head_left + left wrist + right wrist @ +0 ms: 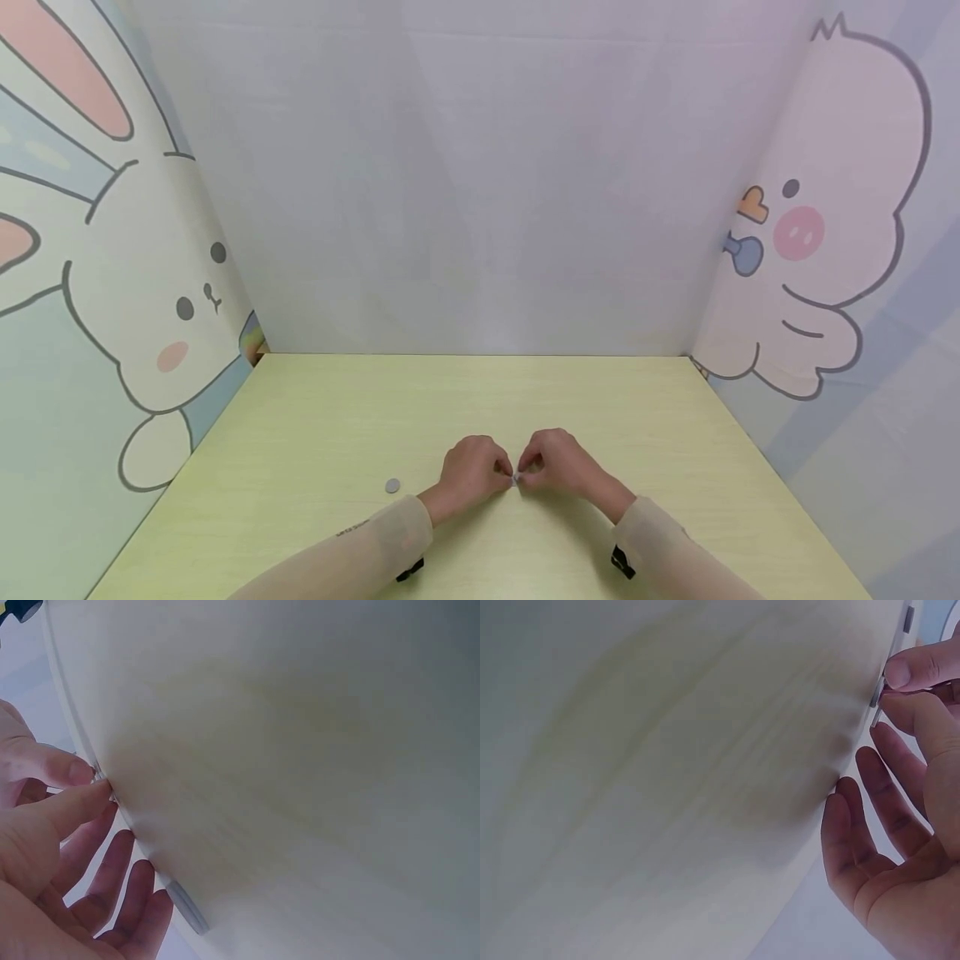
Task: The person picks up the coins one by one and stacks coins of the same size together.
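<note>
My left hand (475, 468) and right hand (558, 463) meet low over the table, thumbs and forefingers almost tip to tip. Between them they pinch a small, thin whitish-grey piece (515, 478), mostly covered by the fingertips. Seen from the left wrist, the left hand (82, 877) has its other fingers loosely bent with their tips at the tabletop. The right wrist view has the right hand (900, 847) in a similar pose, a sliver of the piece (875, 697) showing at its thumb. A flat round grey disc (392, 485) lies left of the left hand.
The pale yellow wooden table (337, 408) runs back to a plain light curtain (465, 183). Cloth printed with a rabbit (150, 275) hangs on the left, and one with a chick-like figure (840, 167) on the right. The disc (187, 907) also shows edge-on near the left fingertips.
</note>
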`<state>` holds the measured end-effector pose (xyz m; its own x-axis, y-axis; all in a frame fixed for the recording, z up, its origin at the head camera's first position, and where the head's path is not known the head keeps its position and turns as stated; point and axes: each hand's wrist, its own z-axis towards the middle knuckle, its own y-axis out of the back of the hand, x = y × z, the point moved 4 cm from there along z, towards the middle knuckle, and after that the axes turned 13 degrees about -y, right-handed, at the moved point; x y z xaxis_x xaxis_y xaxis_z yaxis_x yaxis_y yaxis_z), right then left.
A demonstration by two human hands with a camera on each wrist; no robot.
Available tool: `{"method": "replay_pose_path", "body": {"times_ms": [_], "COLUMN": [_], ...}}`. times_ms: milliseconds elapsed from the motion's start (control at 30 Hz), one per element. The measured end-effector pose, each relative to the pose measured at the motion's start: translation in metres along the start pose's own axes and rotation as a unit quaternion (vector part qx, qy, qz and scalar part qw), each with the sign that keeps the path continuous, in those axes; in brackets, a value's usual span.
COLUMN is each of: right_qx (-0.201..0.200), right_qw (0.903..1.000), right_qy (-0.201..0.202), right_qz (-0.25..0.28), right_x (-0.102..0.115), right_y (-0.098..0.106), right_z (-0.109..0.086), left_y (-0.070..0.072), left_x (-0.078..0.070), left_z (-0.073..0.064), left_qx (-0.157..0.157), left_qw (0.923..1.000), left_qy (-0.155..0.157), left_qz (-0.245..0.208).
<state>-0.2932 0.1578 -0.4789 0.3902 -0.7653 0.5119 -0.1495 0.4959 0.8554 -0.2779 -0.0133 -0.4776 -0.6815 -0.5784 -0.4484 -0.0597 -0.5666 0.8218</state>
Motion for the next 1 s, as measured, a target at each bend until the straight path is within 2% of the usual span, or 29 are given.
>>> {"method": "replay_pose_path", "body": {"times_ms": [567,1000], "right_qx": [-0.004,0.003], "right_qw": [0.9998,1.0000], "right_qy": [0.001,-0.004], "right_qz": [-0.019,-0.008], "right_x": [0.0035,0.0033], "right_y": [-0.0030,-0.0055], "right_z": [0.0014,0.0024], "left_y": [-0.0002,0.0040], "left_x": [0.0001,-0.0002], "left_z": [0.0005,-0.0004], "left_qx": [-0.004,0.006], "left_qw": [1.0000,0.9998], "left_qy": [-0.003,-0.001], "left_qz": [-0.002,-0.019]}}
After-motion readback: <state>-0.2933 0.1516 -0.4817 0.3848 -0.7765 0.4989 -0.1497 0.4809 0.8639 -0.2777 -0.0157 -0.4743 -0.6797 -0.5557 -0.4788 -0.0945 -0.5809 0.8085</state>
